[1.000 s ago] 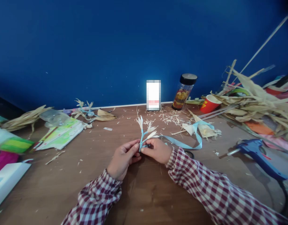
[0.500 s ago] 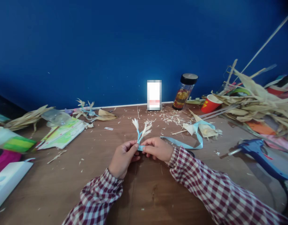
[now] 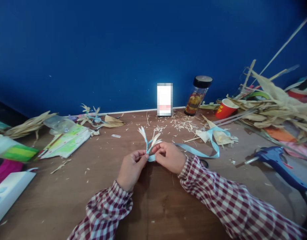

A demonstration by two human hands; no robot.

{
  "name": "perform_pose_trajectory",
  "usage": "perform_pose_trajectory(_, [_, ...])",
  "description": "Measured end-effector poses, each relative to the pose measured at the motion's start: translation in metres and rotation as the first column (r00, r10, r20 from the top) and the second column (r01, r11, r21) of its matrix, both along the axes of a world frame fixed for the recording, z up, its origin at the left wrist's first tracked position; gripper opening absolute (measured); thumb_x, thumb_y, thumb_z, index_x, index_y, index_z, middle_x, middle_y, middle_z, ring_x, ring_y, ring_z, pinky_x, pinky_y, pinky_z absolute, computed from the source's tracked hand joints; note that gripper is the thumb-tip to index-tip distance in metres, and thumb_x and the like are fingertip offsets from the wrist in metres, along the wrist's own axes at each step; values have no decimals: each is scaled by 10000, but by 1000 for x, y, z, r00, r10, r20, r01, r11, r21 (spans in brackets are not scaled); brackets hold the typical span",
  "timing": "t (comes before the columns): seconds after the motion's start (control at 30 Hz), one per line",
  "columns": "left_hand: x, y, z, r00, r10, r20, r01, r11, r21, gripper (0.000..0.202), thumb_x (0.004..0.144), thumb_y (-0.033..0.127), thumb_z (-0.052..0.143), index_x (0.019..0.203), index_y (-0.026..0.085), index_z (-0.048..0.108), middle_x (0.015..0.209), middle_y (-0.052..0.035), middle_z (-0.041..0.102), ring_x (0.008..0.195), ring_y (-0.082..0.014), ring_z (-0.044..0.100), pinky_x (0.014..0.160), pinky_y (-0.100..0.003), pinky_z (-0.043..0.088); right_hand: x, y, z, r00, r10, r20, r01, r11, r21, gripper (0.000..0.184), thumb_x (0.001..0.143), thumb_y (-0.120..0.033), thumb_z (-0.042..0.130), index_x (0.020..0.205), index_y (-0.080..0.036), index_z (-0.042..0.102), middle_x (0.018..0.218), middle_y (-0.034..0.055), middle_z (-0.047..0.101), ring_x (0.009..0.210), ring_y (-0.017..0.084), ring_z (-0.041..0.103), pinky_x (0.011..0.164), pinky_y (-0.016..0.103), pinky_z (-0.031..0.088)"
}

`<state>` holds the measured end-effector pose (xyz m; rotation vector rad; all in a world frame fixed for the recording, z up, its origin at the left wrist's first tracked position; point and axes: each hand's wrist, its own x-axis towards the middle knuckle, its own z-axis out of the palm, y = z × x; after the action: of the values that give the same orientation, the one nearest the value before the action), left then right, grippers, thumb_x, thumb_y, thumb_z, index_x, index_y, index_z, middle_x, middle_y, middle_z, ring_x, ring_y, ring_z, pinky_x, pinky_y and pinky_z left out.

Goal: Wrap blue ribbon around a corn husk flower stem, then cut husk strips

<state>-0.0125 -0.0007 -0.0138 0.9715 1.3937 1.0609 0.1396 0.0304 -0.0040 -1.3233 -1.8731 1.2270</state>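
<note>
Two hands meet at the middle of the wooden table (image 3: 153,206). The left hand (image 3: 130,168) and the right hand (image 3: 169,156) are close together, fingertip against fingertip, and both pinch the lower end of a small husk sprig (image 3: 149,140). The sprig stands up from the fingers, its pale pointed leaves spread toward the far side, and its stem is wrapped in light blue. From the base of the stem a light blue ribbon (image 3: 195,153) runs to the right, behind the right hand, and loops up at a loose husk piece (image 3: 218,136).

Near the hands, on the near side, the wood is bare between the two checked sleeves. To the left there is also open wood with only small chips, until the green paper sheets (image 3: 66,143) and a white box (image 3: 8,193) at the near left edge. On the right the room is smaller: a blue glue gun (image 3: 278,161) lies just beside the right forearm, and behind it a large pile of dry husks (image 3: 275,106) covers the far right part.

Along the far edge, where the table touches the blue wall (image 3: 118,50), stand a jar with a black lid (image 3: 198,95) and a red paper cup (image 3: 225,108), with husk scraps (image 3: 183,125) scattered in front of them.
</note>
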Motion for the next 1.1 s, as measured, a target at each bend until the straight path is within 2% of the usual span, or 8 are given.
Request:
perform_pose_trajectory(0.27, [-5, 0, 3, 991, -31, 128, 43, 995, -90, 303, 586, 313, 722, 812, 123, 657, 612, 14, 609, 492, -58, 457, 481, -164, 362, -1, -3, 6, 999, 38, -7, -38, 999, 36, 117, 677, -155, 531, 793, -169, 534, 658, -12, 620, 499, 75, 474, 493, 194, 361])
perform_pose_trajectory(0.4, [-7, 0, 3, 985, -67, 159, 83, 992, -96, 296, 597, 301, 728, 818, 122, 646, 707, -15, 639, 571, -75, 512, 516, -164, 386, -2, -5, 2, 998, 52, -38, -51, 998, 47, 123, 683, -139, 516, 800, -177, 521, 635, -17, 616, 485, 73, 464, 479, 187, 357])
perform_pose_trajectory(0.6, [-2, -1, 5, 961, -29, 274, 59, 993, -102, 315, 632, 279, 716, 887, 109, 641, 745, -40, 649, 639, -101, 557, 596, -196, 427, -7, -10, -6, 994, 57, -97, -49, 996, 80, 82, 734, -173, 502, 813, -190, 491, 676, -10, 625, 533, 93, 538, 498, 195, 379])
perform_pose_trajectory(0.7, [-1, -2, 5, 951, -32, 307, 60, 995, -85, 331, 638, 273, 712, 918, 107, 648, 790, -60, 663, 657, -117, 565, 617, -221, 437, -9, -13, -7, 994, 62, -93, -49, 989, 142, 94, 739, -148, 487, 818, -197, 481, 684, -16, 618, 544, 93, 544, 518, 197, 389])
perform_pose_trajectory(0.93, [-3, -3, 1, 961, -66, 269, 91, 993, -82, 277, 650, 301, 701, 853, 115, 673, 689, -27, 646, 598, -105, 540, 572, -212, 412, -10, -20, -3, 999, 16, 40, -29, 943, 332, 124, 716, -128, 490, 806, -209, 468, 615, -48, 562, 513, 90, 493, 520, 209, 351])
perform_pose_trajectory(1.1, [-5, -3, 2, 947, -93, 309, 129, 987, -98, 258, 663, 317, 694, 819, 115, 653, 638, -6, 598, 572, -95, 521, 534, -197, 393, -10, -22, -1, 999, 4, 54, -24, 930, 366, 127, 716, -131, 494, 812, -210, 467, 653, -39, 574, 543, 96, 503, 538, 213, 350])
